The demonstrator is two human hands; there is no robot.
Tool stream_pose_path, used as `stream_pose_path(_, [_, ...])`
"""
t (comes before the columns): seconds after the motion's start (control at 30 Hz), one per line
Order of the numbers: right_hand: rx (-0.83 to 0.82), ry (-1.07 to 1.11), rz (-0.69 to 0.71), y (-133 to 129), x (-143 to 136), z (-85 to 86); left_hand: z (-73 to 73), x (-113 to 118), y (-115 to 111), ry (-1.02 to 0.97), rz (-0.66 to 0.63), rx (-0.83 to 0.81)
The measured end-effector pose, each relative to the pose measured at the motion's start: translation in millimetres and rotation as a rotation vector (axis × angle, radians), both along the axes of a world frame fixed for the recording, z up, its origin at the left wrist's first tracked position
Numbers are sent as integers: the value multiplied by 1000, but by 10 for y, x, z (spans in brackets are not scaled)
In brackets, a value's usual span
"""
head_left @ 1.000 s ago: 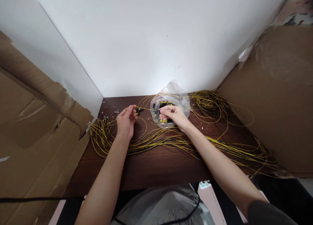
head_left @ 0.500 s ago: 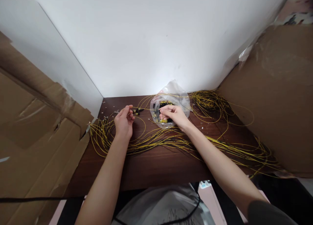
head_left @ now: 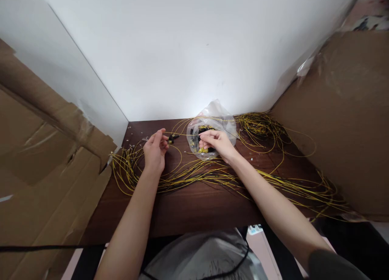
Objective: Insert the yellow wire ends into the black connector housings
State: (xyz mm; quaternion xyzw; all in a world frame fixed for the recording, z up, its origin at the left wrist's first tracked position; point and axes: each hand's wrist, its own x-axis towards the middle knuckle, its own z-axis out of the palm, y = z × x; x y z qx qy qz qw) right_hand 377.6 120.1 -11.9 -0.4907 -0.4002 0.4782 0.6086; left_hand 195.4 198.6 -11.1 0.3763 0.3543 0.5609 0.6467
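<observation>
A yellow wire (head_left: pixel 182 134) stretches between my two hands above the dark wooden table (head_left: pixel 182 219). My left hand (head_left: pixel 154 149) pinches its left end between thumb and forefinger. With closed fingertips my right hand (head_left: pixel 215 142) holds a small black piece at the wire's right end, over an open clear plastic bag (head_left: pixel 212 109). Black and yellow parts (head_left: pixel 206 128) lie in the bag, partly hidden by that hand. Small black pieces (head_left: pixel 173 138) rest on the table just right of my left hand.
Long yellow and black wires (head_left: pixel 194 178) run across the table in front of the bag. A tangled coil (head_left: pixel 258 124) lies at the back right. Cardboard (head_left: pixel 45 170) stands at the left, a large box (head_left: pixel 340 122) at the right, a white wall (head_left: pixel 194 53) behind.
My left hand has shifted very slightly up and to the right. The black piece at my right fingertips shows more clearly. Otherwise the wires and bag look the same.
</observation>
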Motion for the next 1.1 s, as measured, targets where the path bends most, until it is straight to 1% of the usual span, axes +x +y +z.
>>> stream_pose_path(0.13, [-85, 195, -35, 13, 33, 18, 2, 54, -68, 236, -65, 176])
stream_pose_path(0.27, [-79, 272, -41, 26, 61, 19, -11, 89, -130, 478, -146, 420])
stream_pose_path(0.33, [-67, 291, -27, 28, 56, 11, -16, 99, -152, 535, -181, 518])
stream_pose_path(0.43, [-63, 318, -7, 26, 26, -1, -21, 113, -175, 565, -221, 600])
stream_pose_path(0.6, [-81, 358, 27, 31, -29, -22, -23, 128, -220, 618, -271, 669])
stream_pose_path(0.77, [-54, 379, 3, 37, -16, -20, -34, 126, -248, 639, -336, 639])
stream_pose_path(0.9, [-73, 415, 23, 31, 2, -3, -29, 130, -249, 630, -358, 643])
stream_pose_path(0.97, [-82, 406, 41, 26, -4, -2, -18, 132, -251, 621, -368, 653])
stream_pose_path(1.1, [-61, 323, 86, 21, -47, -21, 0, 121, -251, 615, -392, 666])
